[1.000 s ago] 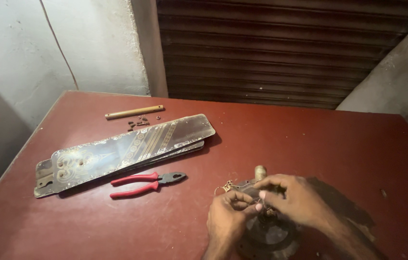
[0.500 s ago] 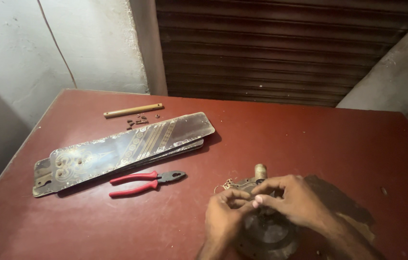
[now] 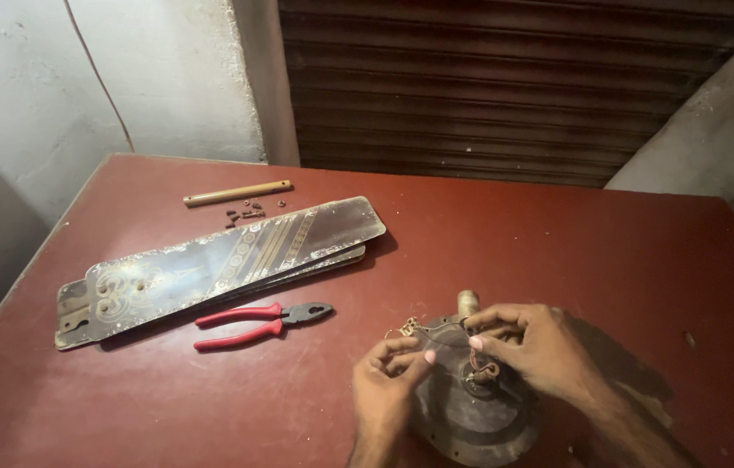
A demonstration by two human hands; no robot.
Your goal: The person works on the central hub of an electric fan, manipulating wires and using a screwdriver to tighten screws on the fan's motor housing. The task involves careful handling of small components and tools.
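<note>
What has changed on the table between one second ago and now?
Almost nothing. Both hands, left hand and right hand, stay on the round motor housing, fingers shifting slightly at its thin wires. Pliers, fan blades and wooden rod lie unmoved.

Both hands (image 3: 462, 364) on a dark round fan motor (image 3: 471, 407) (red-handled pliers (image 3: 258, 322) just beside).

Fan motor (image 3: 471, 407) partly under both hands, its lower rim beyond the frame edge.

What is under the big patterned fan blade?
Under the top fan blade the edges of more blades peek out, stacked on the red table. How many, and anything beneath them, stays hidden.
</note>
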